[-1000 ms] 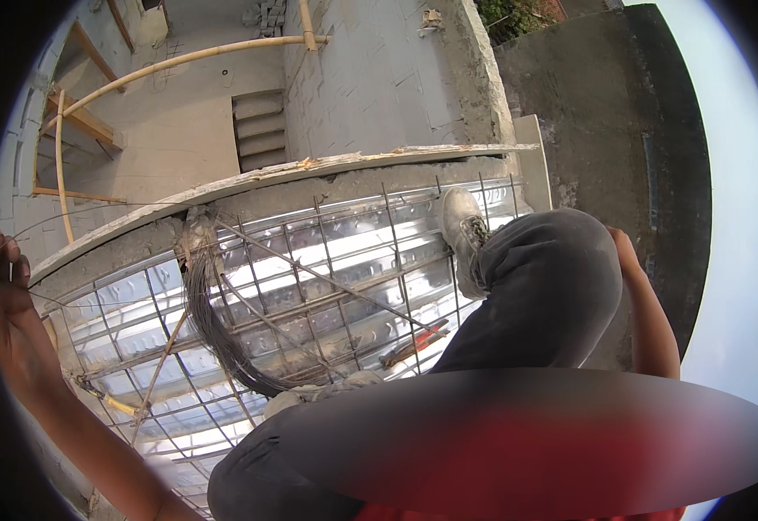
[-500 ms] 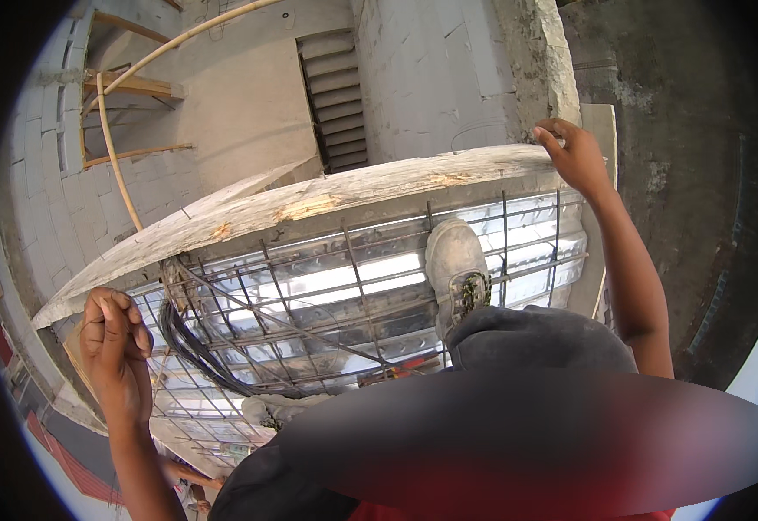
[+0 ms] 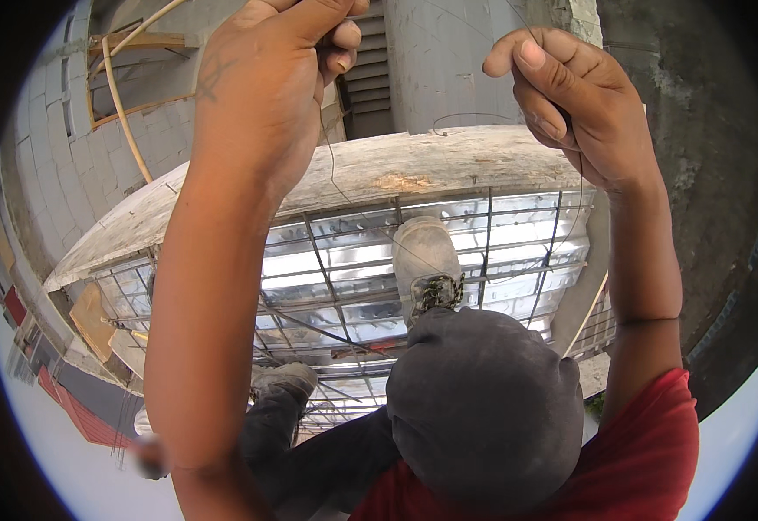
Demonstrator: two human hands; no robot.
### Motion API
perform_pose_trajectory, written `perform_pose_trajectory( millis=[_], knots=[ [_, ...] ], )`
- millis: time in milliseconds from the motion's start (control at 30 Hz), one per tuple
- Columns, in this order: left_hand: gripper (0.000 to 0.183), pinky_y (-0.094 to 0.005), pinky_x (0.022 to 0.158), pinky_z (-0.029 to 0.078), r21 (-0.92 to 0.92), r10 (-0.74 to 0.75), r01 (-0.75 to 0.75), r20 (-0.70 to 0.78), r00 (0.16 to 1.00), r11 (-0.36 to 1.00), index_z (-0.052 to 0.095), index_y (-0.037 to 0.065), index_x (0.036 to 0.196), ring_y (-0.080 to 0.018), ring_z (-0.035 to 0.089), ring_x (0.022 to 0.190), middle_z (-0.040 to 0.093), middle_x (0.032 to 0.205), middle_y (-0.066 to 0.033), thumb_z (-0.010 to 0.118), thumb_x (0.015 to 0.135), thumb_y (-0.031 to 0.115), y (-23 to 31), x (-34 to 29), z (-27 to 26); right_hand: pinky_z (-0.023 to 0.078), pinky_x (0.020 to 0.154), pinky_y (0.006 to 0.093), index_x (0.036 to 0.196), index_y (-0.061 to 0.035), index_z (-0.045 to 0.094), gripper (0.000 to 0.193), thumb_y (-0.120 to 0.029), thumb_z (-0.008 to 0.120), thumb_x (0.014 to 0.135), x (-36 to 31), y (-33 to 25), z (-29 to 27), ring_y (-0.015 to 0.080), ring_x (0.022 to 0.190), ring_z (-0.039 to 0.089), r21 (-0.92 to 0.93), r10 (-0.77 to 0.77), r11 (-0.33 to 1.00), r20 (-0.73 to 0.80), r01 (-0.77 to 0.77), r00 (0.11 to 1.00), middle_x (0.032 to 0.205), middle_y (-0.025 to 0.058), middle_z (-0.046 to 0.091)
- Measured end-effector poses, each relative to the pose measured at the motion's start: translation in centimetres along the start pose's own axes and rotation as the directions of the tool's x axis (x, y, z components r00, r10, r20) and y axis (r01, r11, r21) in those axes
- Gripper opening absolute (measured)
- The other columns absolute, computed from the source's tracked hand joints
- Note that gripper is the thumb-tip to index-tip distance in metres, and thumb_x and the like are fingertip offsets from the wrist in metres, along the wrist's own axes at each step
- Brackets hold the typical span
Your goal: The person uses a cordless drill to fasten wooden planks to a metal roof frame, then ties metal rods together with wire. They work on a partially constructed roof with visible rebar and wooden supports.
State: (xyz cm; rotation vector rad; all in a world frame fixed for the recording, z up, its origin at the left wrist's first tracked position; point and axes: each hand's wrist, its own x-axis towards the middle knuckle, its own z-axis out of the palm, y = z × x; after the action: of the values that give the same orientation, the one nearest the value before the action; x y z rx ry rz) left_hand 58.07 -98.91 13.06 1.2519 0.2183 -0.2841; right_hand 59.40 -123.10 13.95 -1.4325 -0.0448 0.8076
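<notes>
My left hand (image 3: 262, 95) is raised at the upper left, fingers curled together on a thin wire (image 3: 331, 165). Its fingertips run partly out of the top of the picture. The wire hangs from that hand over the wooden board (image 3: 448, 165) and the steel bars. Opposite, my right hand (image 3: 583, 108) pinches thin wire between thumb and forefinger, its other fingers folded in. A fine strand rises from the pinch, and another curls beside it above the board. Below lies a grid of reinforcing bars (image 3: 487, 239) over shiny ribbed metal sheeting (image 3: 518, 227).
A dusty shoe (image 3: 426, 252) stands on the bars, a second shoe (image 3: 283, 382) farther left. A dark grey cloth-covered rounded form (image 3: 483, 408) fills the lower middle. Beyond the board, a drop opens to a lower floor with stairs (image 3: 368, 78) and bamboo poles (image 3: 123, 113).
Both hands have come up and closer together, the left moving right and toward the top. Thin wire now shows at both. The black cable bundle at left is no longer visible.
</notes>
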Motion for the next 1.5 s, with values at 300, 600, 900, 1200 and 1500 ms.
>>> perform_pose_trajectory(
  millis=[300, 600, 900, 1200, 1500],
  knots=[
    [0.036, -0.0204, 0.073, 0.048, 0.300, -0.139, 0.271, -0.395, 0.908, 0.915, 0.061, 0.003, 0.110, -0.0116, 0.065, 0.090, 0.067, 0.093, -0.0066, 0.062, 0.095, 0.036, -2.0, 2.0, -3.8, 0.022, 0.041, 0.0202, 0.105, 0.0010, 0.061, 0.038, -0.031, 0.041, 0.104, -14.0, 2.5, -6.5, 0.0038, 0.045, 0.024, 0.166, 0.107, 0.983, -0.865, 0.077, 0.491, 0.055, -0.0050, 0.033],
    [0.034, -0.0249, 0.078, 0.054, 0.034, -0.265, 0.265, -0.003, 0.964, 0.964, 0.057, 0.003, 0.110, -0.0180, 0.067, 0.095, 0.065, 0.112, -0.0154, 0.060, 0.096, 0.034, -4.0, 0.1, 2.9, 0.028, 0.043, 0.0195, 0.113, -0.0005, 0.062, 0.034, -0.030, 0.047, 0.103, -11.9, 5.7, -0.8, 0.0032, 0.046, 0.037, -0.071, -0.039, 0.997, -0.710, -0.016, 0.703, 0.055, -0.0016, 0.048],
    [0.032, -0.0304, 0.084, 0.053, -0.094, -0.101, 0.110, 0.097, 0.990, 0.989, 0.051, 0.002, 0.111, -0.0238, 0.065, 0.105, 0.062, 0.118, -0.0188, 0.053, 0.100, 0.032, -2.0, 0.8, 2.8, 0.036, 0.050, 0.0216, 0.105, -0.0051, 0.063, 0.030, -0.032, 0.050, 0.102, -4.0, 7.8, 8.4, 0.0047, 0.052, 0.047, 0.192, 0.191, 0.972, -0.307, -0.136, 0.932, 0.057, 0.0002, 0.054],
    [0.024, -0.0311, 0.079, 0.056, -0.021, 0.082, -0.127, -0.655, 0.751, 0.992, 0.046, 0.000, 0.112, -0.0217, 0.065, 0.086, 0.063, 0.100, -0.0127, 0.054, 0.100, 0.020, -1.3, 3.8, -9.8, 0.046, 0.059, 0.0252, 0.101, -0.0024, 0.065, 0.025, -0.026, 0.061, 0.095, -3.5, 9.5, 7.8, 0.0095, 0.062, 0.056, -0.047, 0.435, 0.899, -0.001, -0.435, 0.900, 0.068, 0.0028, 0.061],
    [0.017, -0.0303, 0.077, 0.057, -0.237, -0.085, -0.170, -0.784, 0.615, 0.956, 0.050, 0.001, 0.108, -0.0195, 0.064, 0.086, 0.062, 0.099, -0.0112, 0.053, 0.100, 0.016, -2.3, 3.8, -14.8, 0.058, 0.080, 0.0458, 0.097, -0.0064, 0.059, 0.023, -0.029, 0.051, 0.100, -7.7, 15.1, 7.6, 0.0265, 0.092, 0.064, 0.842, 0.133, 0.534, 0.008, -0.078, 0.991, 0.080, 0.0093, 0.062]
  ],
)
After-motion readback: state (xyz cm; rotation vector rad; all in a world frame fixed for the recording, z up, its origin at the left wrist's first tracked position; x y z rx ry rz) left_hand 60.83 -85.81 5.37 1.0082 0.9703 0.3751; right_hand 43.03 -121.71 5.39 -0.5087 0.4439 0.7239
